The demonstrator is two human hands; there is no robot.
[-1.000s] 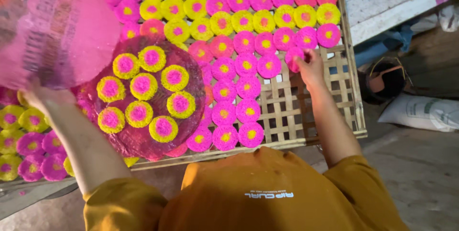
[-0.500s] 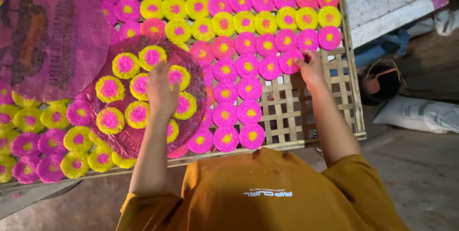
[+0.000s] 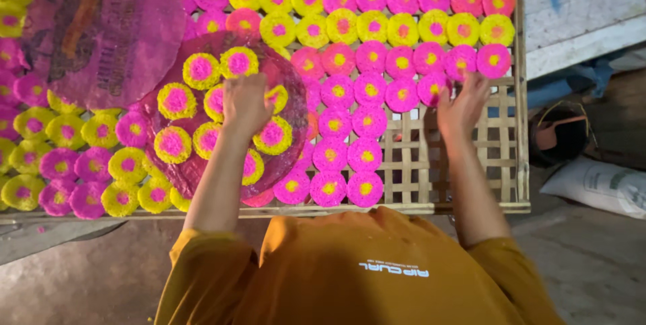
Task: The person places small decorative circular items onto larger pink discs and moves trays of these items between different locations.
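Note:
A woven bamboo rack (image 3: 471, 177) carries rows of round pink and yellow discs (image 3: 367, 89). On its left part lies a round translucent pink tray (image 3: 269, 64) with several yellow-rimmed discs (image 3: 173, 145). My left hand (image 3: 245, 104) rests on that tray, its fingers curled over a yellow-rimmed disc (image 3: 277, 96). My right hand (image 3: 463, 106) reaches to the right end of the rows, with its fingertips spread on a pink disc (image 3: 431, 88) at the edge of the filled area. My orange shirt fills the bottom of the view.
A round purple cloth cover (image 3: 101, 29) lies over discs at the upper left. The rack's lower right corner is bare lattice. Right of the rack on the concrete floor are a dark basket (image 3: 558, 138) and a white sack (image 3: 599, 185).
The purple cover, held up at the left a second ago, now lies flat on the discs. My left hand has moved onto the pink tray. My right hand stayed in place.

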